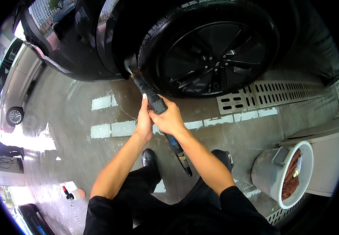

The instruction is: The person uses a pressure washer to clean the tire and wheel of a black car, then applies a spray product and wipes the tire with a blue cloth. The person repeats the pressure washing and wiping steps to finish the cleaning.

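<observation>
1. Black sleeves [107,214], lower edge.
2. Left hand [144,121], clasping spray gun [150,94], thumb alongside, other fingers mostly hidden.
3. Right hand [169,118], fingers curled round it.
4. Spray gun's tip, beside black tyre [150,56].

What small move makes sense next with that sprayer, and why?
I'd perhaps nudge the sprayer slightly right, toward the tyre: the left hand and right hand both hold it, and whitish spray shows at its tip, just left of the tyre's edge.
</observation>
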Demonstrator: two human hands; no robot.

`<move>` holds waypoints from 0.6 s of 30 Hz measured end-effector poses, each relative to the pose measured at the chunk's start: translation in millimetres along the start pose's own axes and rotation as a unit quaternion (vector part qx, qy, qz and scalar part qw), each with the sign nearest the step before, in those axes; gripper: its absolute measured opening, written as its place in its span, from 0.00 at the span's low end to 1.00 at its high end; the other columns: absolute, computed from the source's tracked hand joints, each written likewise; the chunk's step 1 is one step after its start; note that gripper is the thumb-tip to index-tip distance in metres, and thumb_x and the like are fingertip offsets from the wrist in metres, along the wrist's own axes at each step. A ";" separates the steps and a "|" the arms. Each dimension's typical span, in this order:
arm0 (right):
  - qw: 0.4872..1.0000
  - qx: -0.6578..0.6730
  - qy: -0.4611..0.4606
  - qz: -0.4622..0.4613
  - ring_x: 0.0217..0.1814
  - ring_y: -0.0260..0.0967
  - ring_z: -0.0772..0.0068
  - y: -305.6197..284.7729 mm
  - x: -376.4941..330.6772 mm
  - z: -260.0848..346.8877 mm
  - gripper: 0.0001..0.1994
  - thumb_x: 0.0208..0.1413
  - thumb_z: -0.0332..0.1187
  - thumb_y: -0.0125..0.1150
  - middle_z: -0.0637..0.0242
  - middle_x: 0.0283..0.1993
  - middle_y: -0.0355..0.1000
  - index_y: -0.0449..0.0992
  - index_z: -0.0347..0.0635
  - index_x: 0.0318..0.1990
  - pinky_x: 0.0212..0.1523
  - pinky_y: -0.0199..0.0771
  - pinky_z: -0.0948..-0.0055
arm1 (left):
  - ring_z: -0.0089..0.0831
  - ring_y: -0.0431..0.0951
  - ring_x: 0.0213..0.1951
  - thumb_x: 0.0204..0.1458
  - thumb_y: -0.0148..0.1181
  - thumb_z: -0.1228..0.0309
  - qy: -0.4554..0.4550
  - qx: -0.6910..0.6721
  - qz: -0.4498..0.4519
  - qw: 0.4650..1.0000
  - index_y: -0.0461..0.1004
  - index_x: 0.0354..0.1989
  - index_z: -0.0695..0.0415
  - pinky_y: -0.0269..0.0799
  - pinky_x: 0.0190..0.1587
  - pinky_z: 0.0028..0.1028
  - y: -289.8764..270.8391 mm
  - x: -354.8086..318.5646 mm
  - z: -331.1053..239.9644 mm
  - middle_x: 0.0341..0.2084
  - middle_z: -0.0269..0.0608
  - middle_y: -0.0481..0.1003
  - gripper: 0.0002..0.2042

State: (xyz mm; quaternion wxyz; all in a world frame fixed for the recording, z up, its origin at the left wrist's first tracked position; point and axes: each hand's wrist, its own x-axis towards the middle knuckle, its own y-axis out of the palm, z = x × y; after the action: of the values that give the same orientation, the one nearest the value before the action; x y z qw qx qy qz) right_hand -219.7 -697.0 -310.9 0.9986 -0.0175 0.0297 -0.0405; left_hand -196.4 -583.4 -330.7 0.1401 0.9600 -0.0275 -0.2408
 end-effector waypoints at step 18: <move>0.973 -0.201 -0.099 0.051 0.42 0.80 0.36 -54.4 -71.7 59.7 0.38 0.49 0.32 0.69 0.40 0.40 0.79 0.64 0.38 0.70 0.43 0.81 0.54 | 0.41 0.75 0.58 0.67 0.31 0.34 0.102 -0.096 0.063 0.988 0.66 0.65 0.57 0.71 0.64 0.43 54.6 -89.0 -3.8 0.59 0.51 0.74 0.38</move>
State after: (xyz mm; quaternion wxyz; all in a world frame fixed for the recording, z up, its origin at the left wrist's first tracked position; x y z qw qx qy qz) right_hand -291.7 -743.4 -245.2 0.9733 -0.2205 -0.0605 0.0195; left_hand -272.3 -624.1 -271.7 0.2486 0.9580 -0.0501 -0.1337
